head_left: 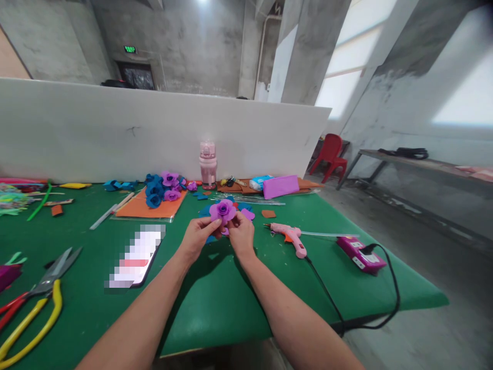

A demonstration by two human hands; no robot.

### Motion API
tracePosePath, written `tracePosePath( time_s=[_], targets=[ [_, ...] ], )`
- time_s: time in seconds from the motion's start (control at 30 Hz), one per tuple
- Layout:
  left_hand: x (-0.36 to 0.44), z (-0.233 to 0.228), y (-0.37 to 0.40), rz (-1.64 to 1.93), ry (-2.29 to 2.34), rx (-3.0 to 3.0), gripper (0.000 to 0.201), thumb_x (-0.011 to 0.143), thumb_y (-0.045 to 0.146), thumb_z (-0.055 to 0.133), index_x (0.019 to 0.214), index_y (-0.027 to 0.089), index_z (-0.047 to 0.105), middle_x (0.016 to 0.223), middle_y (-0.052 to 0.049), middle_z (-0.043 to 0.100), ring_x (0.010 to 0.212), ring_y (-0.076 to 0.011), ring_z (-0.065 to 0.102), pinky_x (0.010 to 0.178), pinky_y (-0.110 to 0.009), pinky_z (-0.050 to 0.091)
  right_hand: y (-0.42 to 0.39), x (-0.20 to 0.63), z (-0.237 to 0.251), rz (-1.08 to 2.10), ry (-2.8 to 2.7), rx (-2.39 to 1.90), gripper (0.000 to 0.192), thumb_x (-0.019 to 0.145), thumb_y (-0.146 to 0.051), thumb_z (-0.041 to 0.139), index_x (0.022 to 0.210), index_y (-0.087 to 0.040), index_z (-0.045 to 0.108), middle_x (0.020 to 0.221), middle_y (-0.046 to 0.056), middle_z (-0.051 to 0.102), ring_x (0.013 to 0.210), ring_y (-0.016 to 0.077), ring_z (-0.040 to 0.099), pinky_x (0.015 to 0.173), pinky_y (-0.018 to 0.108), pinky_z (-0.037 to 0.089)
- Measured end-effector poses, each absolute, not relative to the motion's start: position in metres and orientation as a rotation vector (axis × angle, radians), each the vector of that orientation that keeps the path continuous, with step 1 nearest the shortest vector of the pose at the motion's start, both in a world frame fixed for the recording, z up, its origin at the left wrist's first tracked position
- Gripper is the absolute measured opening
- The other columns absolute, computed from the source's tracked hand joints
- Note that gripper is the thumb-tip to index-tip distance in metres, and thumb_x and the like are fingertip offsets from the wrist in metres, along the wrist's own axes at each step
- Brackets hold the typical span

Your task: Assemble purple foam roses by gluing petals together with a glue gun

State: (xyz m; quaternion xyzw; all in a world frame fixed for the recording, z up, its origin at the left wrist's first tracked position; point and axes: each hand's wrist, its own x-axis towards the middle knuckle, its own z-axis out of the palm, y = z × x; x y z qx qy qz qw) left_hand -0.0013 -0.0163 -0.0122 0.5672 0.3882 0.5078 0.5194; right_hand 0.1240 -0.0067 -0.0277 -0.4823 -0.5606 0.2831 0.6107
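Two hands, our left hand (pixel 199 237) and right hand (pixel 242 235), raise a purple foam flower (pixel 224 210) above the desk (pixel 215 303), fingers pinching its base so petals stay free; glue gun (pixel 290 238) lies just right of the flower.

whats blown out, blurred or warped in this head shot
Head view: the windows at upper right are blown out white; the phone screen is pixelated; wide-angle distortion bends the white partition and stretches the forearms; both hands and the purple flower are sharp, casting a soft shadow on the green table.
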Motion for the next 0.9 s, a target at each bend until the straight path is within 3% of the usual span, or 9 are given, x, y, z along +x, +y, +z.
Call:
tracePosePath(
  time_s=[0.23,0.37,0.6,0.73,0.9],
  targets=[
    [0.003,-0.017,-0.018,1.026,0.709,1.148,0.027,0.074,0.037,0.063,0.08,0.011,0.068,0.066,-0.004,0.064,0.051,-0.0094,0.054,0.054,-0.023,0.043,-0.01,0.124,-0.025,0.742,-1.25,-1.054,0.01,0.064,-0.017,0.047,0.068,-0.019,0.056,0.057,-0.003,0.057,0.05,0.0118,0.048,0.048,0.022,0.037],
    [0.001,-0.012,-0.018,1.012,0.703,1.178,0.03,0.073,0.041,0.063,0.076,0.011,0.065,0.067,-0.005,0.065,0.051,-0.0095,0.054,0.053,-0.023,0.044,-0.004,0.122,-0.03,0.838,-1.208,-0.935,0.011,0.066,-0.022,0.052,0.073,-0.019,0.059,0.065,-0.001,0.061,0.057,0.0132,0.052,0.055,0.024,0.043],
    [-0.007,-0.001,-0.018,1.176,0.749,1.176,0.038,0.075,0.048,0.059,0.072,0.011,0.065,0.063,-0.005,0.063,0.052,-0.0115,0.055,0.053,-0.024,0.044,0.002,0.12,-0.035,1.092,-1.075,-0.776,0.021,0.063,-0.028,0.063,0.08,-0.018,0.059,0.069,0.0,0.063,0.062,0.014,0.055,0.056,0.024,0.045],
    [-0.01,-0.002,-0.014,1.315,0.772,1.088,0.033,0.073,0.044,0.062,0.066,0.012,0.063,0.058,-0.003,0.062,0.047,-0.0098,0.054,0.049,-0.022,0.042,0.002,0.12,-0.035,1.102,-1.091,-0.792,0.023,0.063,-0.032,0.065,0.081,-0.018,0.061,0.064,0.0,0.062,0.061,0.0148,0.055,0.053,0.023,0.044],
    [-0.009,-0.003,-0.013,1.372,0.766,1.113,0.031,0.072,0.044,0.064,0.066,0.014,0.061,0.057,0.0,0.059,0.048,-0.009,0.052,0.049,-0.022,0.042,0.006,0.119,-0.039,1.044,-1.173,-0.816,0.022,0.064,-0.029,0.063,0.082,-0.018,0.061,0.071,0.0,0.063,0.062,0.0144,0.055,0.054,0.023,0.044]
  ],
)
